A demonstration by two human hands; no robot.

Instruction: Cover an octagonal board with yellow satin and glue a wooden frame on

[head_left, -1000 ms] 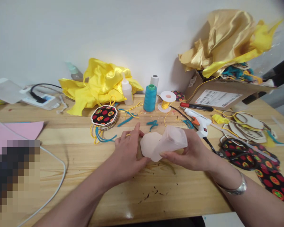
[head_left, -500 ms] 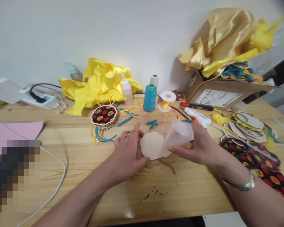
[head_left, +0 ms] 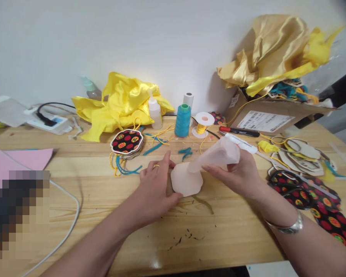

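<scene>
A white card with scalloped corners lies on the wooden table in front of me. My left hand holds it at its left side, thumb at the near edge and fingers at the far one. In my right hand is a translucent white squeeze bottle, tipped over so its narrow end points down at the upper part of the card. A dark olive cord pokes out from below the card. Beyond my left hand sits a patterned pendant with yellow and teal cords.
Behind are yellow satin cloth, another squeeze bottle, a teal thread cone and a yellow thread spool. A cardboard box stands at the back right. Black-handled scissors lie at the right. A white cable crosses the left.
My right hand has tilted the squeeze bottle further over and shifted slightly right. Its tip is now above the card's upper middle. My left hand and the card have stayed put.
</scene>
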